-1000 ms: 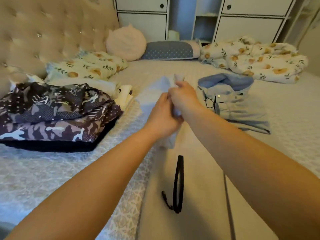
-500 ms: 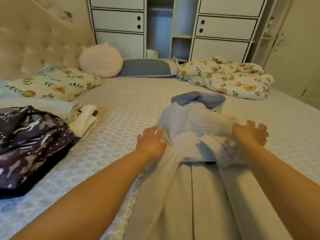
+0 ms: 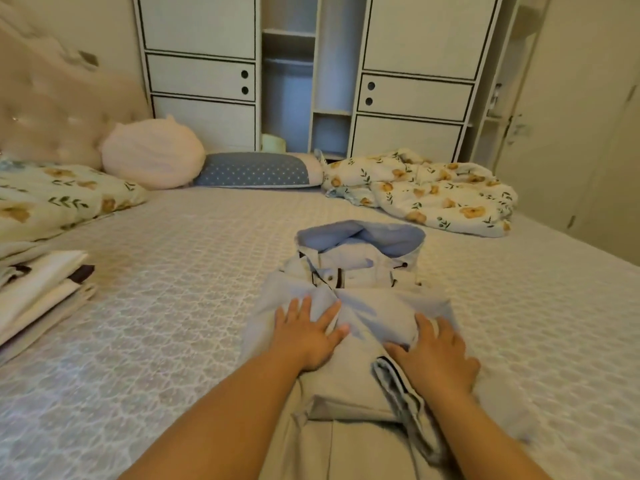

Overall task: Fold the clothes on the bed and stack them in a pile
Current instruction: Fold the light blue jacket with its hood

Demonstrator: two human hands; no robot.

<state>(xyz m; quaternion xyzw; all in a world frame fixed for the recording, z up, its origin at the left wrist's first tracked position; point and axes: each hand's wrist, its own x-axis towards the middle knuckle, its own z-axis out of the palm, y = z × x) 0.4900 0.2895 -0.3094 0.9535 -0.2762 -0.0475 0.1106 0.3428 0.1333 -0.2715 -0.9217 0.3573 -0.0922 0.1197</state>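
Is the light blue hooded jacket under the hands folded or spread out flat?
Partly folded: the jacket has its sleeves laid across its front, both hands pressing there.

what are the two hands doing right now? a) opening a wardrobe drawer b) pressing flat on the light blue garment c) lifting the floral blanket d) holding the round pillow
b: the left hand and right hand both lie palm down, fingers spread, on the folded light blue garment on the bed.

Pale grey-blue hooded garment (image 3: 363,306) lies partly folded on the bed (image 3: 173,271).
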